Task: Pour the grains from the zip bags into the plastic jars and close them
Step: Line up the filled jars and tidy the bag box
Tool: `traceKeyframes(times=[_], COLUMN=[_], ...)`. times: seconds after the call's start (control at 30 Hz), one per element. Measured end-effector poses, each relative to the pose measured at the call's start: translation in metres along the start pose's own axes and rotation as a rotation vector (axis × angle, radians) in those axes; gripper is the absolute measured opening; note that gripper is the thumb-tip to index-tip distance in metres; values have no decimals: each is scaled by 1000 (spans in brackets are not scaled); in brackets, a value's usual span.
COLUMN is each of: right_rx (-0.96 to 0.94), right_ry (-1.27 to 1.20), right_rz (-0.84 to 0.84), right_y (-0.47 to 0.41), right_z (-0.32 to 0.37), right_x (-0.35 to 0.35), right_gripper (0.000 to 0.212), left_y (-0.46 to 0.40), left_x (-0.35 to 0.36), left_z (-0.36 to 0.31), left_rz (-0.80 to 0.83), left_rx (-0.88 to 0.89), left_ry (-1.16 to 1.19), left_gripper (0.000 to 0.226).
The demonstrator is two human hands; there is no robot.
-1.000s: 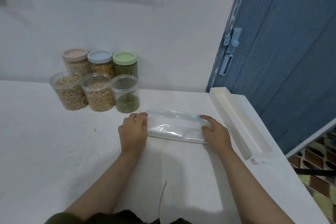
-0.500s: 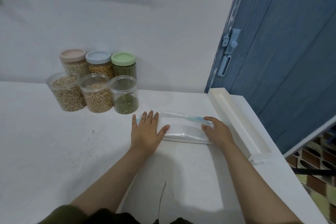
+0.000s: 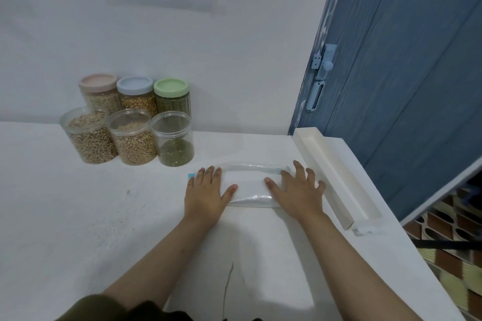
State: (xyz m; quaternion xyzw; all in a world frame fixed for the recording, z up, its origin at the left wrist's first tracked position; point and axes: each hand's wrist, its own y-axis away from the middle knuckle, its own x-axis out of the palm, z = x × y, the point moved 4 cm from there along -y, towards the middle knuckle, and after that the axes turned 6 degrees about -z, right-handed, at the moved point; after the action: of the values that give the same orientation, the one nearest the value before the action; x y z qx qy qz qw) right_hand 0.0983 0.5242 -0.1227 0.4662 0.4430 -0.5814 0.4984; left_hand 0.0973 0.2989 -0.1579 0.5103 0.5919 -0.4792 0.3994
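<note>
An empty, folded clear zip bag (image 3: 251,185) lies flat on the white table (image 3: 78,216). My left hand (image 3: 208,194) presses its left end with straight fingers, and my right hand (image 3: 297,190) lies flat on its right end. Behind and to the left stand three lidless jars: two of tan grains (image 3: 90,138) (image 3: 133,137) and one partly filled with green grains (image 3: 173,138). Behind those stand three closed jars with a pink lid (image 3: 97,82), a blue lid (image 3: 134,85) and a green lid (image 3: 170,87).
A long white tray (image 3: 336,177) runs along the table's right edge beside my right hand. A blue door (image 3: 404,73) stands beyond it. The white wall (image 3: 182,34) backs the jars. A thin crack (image 3: 228,286) marks the table near me.
My right hand went from curled on the bag's right end to flat on it. The left hand flattened too, and the bag now lies folded narrower under both palms.
</note>
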Motion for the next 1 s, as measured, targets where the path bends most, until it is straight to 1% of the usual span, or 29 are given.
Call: traceKeyframes(times=[0.03,0.07,0.17,0.33,0.43,0.53,0.57,0.63,0.7,0.77,0.9,1.0], right_rx=[-28,-59,-130,-131,-137,-150,-151,-142,-127,-117,-98,-161], right_ry=[30,49,65,29,37,18,6,-13,-20,-18,-22,36], right_rz=[8,10,33,79,84,63,48,17,-14,-18,1,-49], right_y=[0,-1,-4,-6,-7,-7,-6,-4,-1,1,2,-1], right_z=[3,6,8,6,7,7,7,6,6,6,8,18], right_x=[1,3,9,17,19,18,18,17,16,16,11,4], right_gripper=[72,70,63,61,61,60,60,60,60,58,59,58], left_y=[1,2,1,-7,-11,-14,-14,-10,-6,-4,-2,1], left_x=[0,0,-3,-15,-18,-10,-7,-7,-5,-1,2,3], left_z=[0,0,-3,-18,-30,-30,-28,-24,-24,-23,-24,-28], left_rz=[3,12,43,17,33,60,43,-64,-219,-322,-372,-450], left_rx=[-2,-3,-3,118,175,145,124,110,143,167,205,260], left_ry=[-13,-46,-152,-268,-252,-151,-111,-49,-3,7,-3,-33], left_gripper=[107,107,79,74,74,70,71,77,66,54,51,48])
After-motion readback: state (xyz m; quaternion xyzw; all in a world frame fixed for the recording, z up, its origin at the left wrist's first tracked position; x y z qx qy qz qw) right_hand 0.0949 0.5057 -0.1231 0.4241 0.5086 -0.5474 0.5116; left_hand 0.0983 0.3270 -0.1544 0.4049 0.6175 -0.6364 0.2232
